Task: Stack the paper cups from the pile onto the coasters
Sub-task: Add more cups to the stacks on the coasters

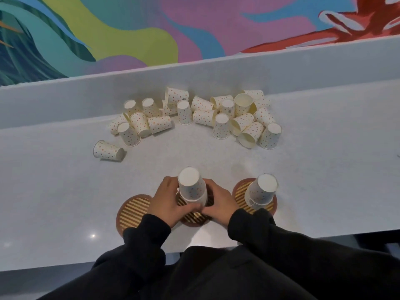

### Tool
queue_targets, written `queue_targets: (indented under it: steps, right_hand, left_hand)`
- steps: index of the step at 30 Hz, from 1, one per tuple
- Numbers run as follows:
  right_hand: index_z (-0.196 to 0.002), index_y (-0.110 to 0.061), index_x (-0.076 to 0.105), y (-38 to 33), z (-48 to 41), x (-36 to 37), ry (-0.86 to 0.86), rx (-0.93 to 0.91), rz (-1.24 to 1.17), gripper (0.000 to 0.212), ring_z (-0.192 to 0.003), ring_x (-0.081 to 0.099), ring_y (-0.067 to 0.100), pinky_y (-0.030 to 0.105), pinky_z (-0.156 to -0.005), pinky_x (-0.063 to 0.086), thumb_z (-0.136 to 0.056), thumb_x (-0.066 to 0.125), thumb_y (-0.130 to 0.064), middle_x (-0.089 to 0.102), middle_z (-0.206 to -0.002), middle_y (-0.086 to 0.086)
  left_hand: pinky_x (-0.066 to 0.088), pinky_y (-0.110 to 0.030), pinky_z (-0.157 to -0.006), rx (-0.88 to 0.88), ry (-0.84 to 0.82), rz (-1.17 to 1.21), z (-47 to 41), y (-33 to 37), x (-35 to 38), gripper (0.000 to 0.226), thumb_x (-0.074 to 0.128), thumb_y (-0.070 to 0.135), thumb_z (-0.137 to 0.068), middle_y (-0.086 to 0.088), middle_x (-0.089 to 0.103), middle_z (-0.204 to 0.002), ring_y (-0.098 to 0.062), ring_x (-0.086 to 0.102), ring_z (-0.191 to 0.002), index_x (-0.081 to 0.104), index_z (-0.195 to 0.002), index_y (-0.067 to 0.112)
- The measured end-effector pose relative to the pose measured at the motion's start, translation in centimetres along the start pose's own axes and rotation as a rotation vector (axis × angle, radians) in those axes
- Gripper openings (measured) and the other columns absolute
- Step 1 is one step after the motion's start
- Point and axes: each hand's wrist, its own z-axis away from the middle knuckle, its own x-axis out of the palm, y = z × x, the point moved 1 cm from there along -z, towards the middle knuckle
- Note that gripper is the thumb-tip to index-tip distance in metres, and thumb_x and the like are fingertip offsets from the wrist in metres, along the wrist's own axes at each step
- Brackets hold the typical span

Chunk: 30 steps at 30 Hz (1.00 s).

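Most of the job is left, I reckon: a big pile [194, 115] of dotted cups sprawls far back on the counter [65, 191], well apart from my three coasters. The right coaster [240, 189] carries a stack [262, 191], the left coaster [132, 211] sits bare, and my left hand [166, 202] and right hand [218, 202] clamp the middle stack [191, 189] on its coaster [194, 219]. No writing legible on any cup.

Both arms wear long black sleeves [281, 241] with ribbed cuffs, above dark black clothing at the lap.

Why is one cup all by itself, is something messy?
Yes. One paper cup lies tipped on its side, apart from the pile, where many cups also lie toppled. The left coaster has no cups, while both hands hold the middle stack.
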Motion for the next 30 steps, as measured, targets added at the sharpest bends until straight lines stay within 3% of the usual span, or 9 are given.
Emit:
queue_targets:
  steps: [4, 8, 11, 14, 23, 30]
  right_hand:
    - [-0.140, -0.041, 0.046, 1.0, -0.1, 0.4, 0.020, 0.011, 0.086, 0.074, -0.125, 0.059, 0.011, 0.041, -0.108, 0.052, -0.075, 0.083, -0.034, 0.062, -0.136, -0.016]
    - [-0.141, -0.044, 0.044, 1.4, 0.1, 0.7, 0.010, 0.002, 0.120, 0.073, -0.127, 0.059, 0.008, 0.039, -0.108, 0.051, -0.081, 0.082, -0.028, 0.060, -0.137, -0.019]
    - [-0.142, -0.045, 0.042, 1.5, 0.4, 0.7, 0.003, 0.004, 0.120, 0.070, -0.130, 0.057, 0.009, 0.038, -0.111, 0.049, -0.085, 0.080, -0.029, 0.059, -0.139, -0.019]
    - [-0.144, -0.045, 0.041, 1.4, 0.6, 0.7, -0.005, 0.000, 0.116, 0.070, -0.132, 0.055, 0.008, 0.035, -0.112, 0.046, -0.087, 0.079, -0.031, 0.057, -0.142, -0.020]
    - [-0.146, -0.046, 0.040, 1.2, 0.3, 1.1, 0.024, 0.009, 0.153, 0.070, -0.135, 0.052, 0.009, 0.031, -0.114, 0.042, -0.089, 0.078, -0.028, 0.055, -0.146, -0.017]
    - [-0.146, -0.044, 0.040, 0.4, 0.2, 1.4, 0.045, 0.083, 0.174, 0.072, -0.137, 0.053, 0.014, 0.040, -0.116, 0.043, -0.087, 0.079, -0.030, 0.056, -0.147, -0.014]
  left_hand:
    - [0.047, -0.037, -0.107, -0.125, -0.093, 0.105, 0.3, -1.7, 2.6, 0.092, 0.090, 0.060, -0.064, 0.008, 0.057, -0.140, -0.013, 0.054, -0.126, 0.046, -0.140, 0.035]
    - [0.051, -0.038, -0.106, -0.155, -0.065, 0.092, 1.0, -2.3, 4.2, 0.079, 0.086, 0.058, -0.070, 0.008, 0.063, -0.137, -0.017, 0.060, -0.125, 0.052, -0.138, 0.037]
    - [0.044, -0.028, -0.105, -0.147, -0.047, 0.087, 1.3, -2.1, 4.3, 0.071, 0.085, 0.049, -0.078, 0.002, 0.062, -0.140, -0.020, 0.058, -0.128, 0.055, -0.139, 0.030]
    - [0.040, -0.022, -0.101, -0.154, -0.035, 0.129, 1.5, -1.8, 4.3, 0.070, 0.087, 0.046, -0.079, 0.003, 0.062, -0.140, -0.013, 0.057, -0.125, 0.057, -0.139, 0.027]
    - [0.048, -0.038, -0.109, -0.192, -0.036, 0.168, 1.2, -2.8, 4.1, 0.075, 0.087, 0.052, -0.074, 0.005, 0.059, -0.142, -0.020, 0.057, -0.130, 0.054, -0.139, 0.035]
    - [0.042, -0.028, -0.105, -0.126, -0.084, 0.197, 0.1, -3.3, 3.5, 0.072, 0.088, 0.044, -0.076, 0.010, 0.058, -0.133, -0.012, 0.054, -0.123, 0.055, -0.138, 0.029]
